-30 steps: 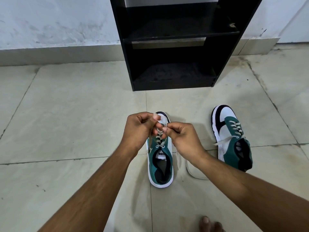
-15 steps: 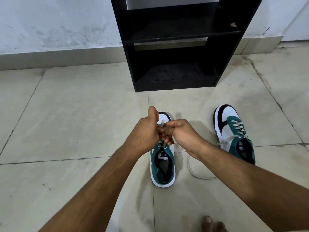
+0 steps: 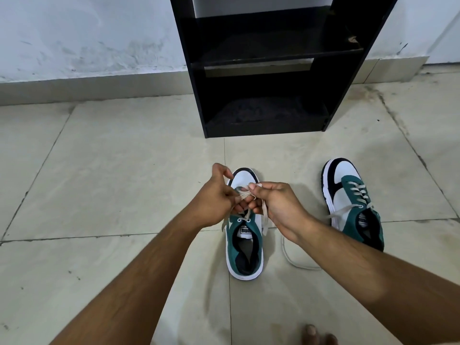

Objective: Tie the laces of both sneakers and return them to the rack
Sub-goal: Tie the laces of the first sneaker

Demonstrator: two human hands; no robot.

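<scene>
A green, white and black sneaker stands on the floor tiles in the middle, toe pointing at the rack. My left hand and my right hand meet over its tongue, both pinching its pale laces between the fingertips. Loose lace ends hang down on each side of the shoe. The second sneaker rests to the right with its laces untied; one lace trails across the floor. The black shoe rack stands against the wall straight ahead, its two visible shelves bare.
A white wall with a tiled skirting runs behind the rack. Toes of a bare foot show at the bottom edge. Beige floor tiles stretch left of the sneakers.
My hands have shifted slightly apart and the laces between them are drawn into a crossing; the left thumb has lifted. Both sneakers stay where they were.
</scene>
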